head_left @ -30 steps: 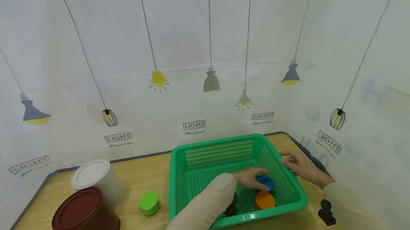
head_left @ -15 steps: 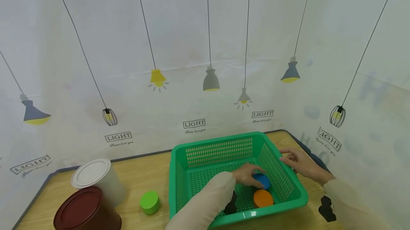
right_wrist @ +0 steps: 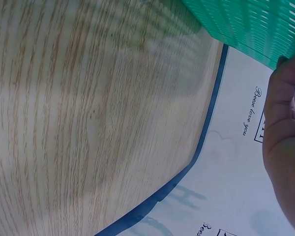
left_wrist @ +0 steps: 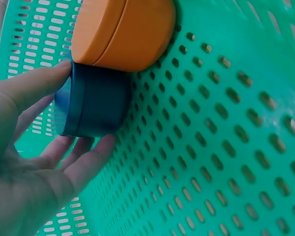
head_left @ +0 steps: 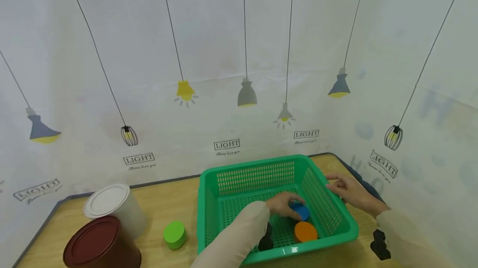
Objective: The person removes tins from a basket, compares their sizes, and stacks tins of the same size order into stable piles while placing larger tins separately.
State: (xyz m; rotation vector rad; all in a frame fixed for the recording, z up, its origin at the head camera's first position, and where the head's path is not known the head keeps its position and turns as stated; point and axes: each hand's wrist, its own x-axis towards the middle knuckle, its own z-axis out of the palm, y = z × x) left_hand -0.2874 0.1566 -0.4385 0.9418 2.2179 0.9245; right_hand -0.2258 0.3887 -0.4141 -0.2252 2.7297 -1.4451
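A round blue tin (head_left: 301, 211) stands in the green plastic basket (head_left: 276, 253), near its right wall. My left hand (head_left: 284, 205) reaches into the basket and grips this tin. In the left wrist view the thumb presses one side of the blue tin (left_wrist: 101, 101), with fingers curled along the other side. An orange tin (left_wrist: 137, 34) sits right against it; from the head, the orange tin (head_left: 305, 232) is on the near side. Over at the right rim, my right hand (head_left: 347, 190) holds the basket's edge, its fingertips partly hidden in the right wrist view.
Left of the basket, a light green tin (head_left: 174, 235) rests on the wooden table (head_left: 168, 201). Further left stand a dark red lidded canister (head_left: 102, 245) and a white one (head_left: 112, 203). A wall covering (head_left: 209, 114) printed with lamps rises behind the table.
My left hand has drawn the blue tin leftward, away from the basket's right wall. The orange tin has shifted slightly left too. The right hand stays at the rim.
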